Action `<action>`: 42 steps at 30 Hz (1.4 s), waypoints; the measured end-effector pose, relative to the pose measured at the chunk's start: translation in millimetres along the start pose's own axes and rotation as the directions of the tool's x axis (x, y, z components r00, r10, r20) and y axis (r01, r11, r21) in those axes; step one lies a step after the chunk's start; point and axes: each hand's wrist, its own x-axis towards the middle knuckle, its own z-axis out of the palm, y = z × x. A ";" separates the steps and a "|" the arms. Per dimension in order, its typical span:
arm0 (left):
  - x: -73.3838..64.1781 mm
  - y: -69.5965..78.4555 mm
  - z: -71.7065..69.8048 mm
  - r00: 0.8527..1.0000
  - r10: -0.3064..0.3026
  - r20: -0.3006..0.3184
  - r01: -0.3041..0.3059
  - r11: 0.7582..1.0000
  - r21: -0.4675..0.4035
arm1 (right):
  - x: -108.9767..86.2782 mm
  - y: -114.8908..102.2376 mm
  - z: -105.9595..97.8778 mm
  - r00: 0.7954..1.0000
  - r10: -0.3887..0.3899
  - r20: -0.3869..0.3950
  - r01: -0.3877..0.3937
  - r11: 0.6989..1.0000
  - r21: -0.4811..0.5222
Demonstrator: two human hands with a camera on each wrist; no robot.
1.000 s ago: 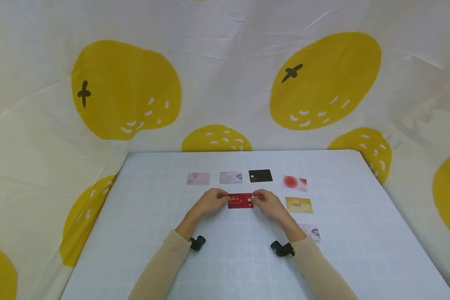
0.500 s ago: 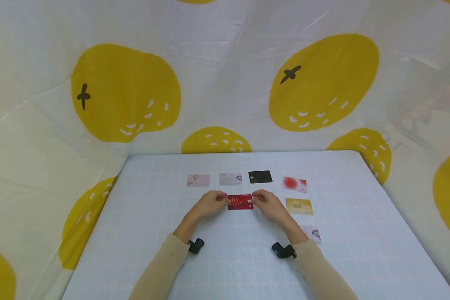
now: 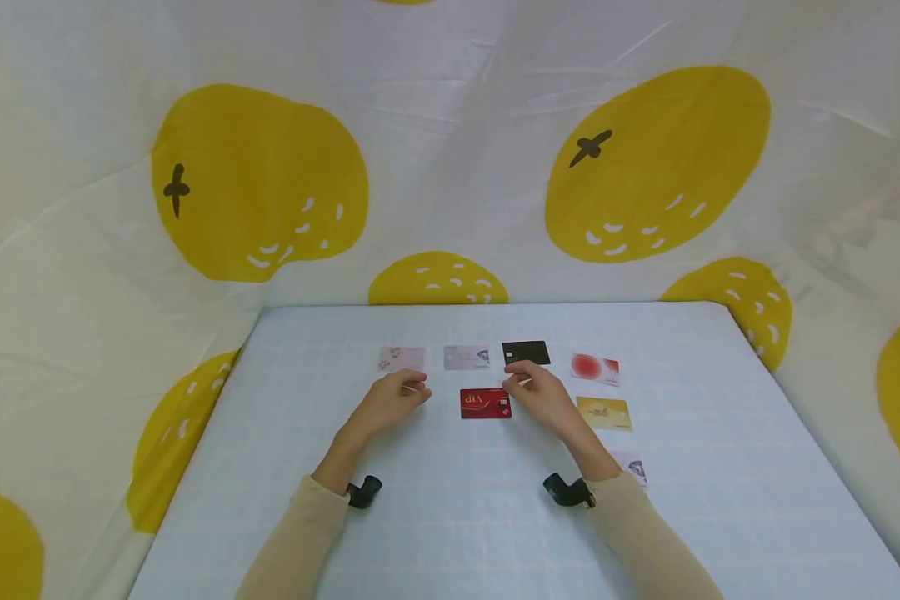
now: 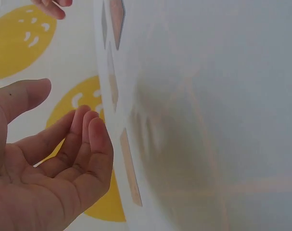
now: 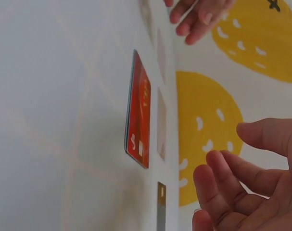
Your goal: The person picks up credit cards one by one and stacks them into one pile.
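Observation:
A red VIP card (image 3: 485,403) lies flat on the table between my hands, its print upside down in the head view. My left hand (image 3: 392,403) is held off to its left, just below a pink card (image 3: 402,358), with loosely bent fingers and nothing in them. On the other side, my right hand (image 3: 542,398) hovers by the card's right end, its fingertips overlapping the lower edge of a black card (image 3: 527,352) in the head view. The right wrist view shows the thumb and fingers apart, with the red card (image 5: 140,113) away from them.
A pale silver card (image 3: 467,357) lies in the back row. Down the right side are a white card with a red circle (image 3: 595,368), a gold card (image 3: 604,412) and a pale card (image 3: 634,468) partly behind the right forearm. A fruit-print curtain (image 3: 450,167) hangs behind the table.
Both hands have let go of the red card, which stays on the table. The left hand has moved away to the left; the right hand has lifted slightly off the card's end.

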 end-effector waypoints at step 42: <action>63.9 -63.4 -79.3 0.998 -0.044 0.036 0.034 0.972 0.231 | 120.1 -59.9 96.6 0.976 -0.117 0.182 0.179 0.910 -0.375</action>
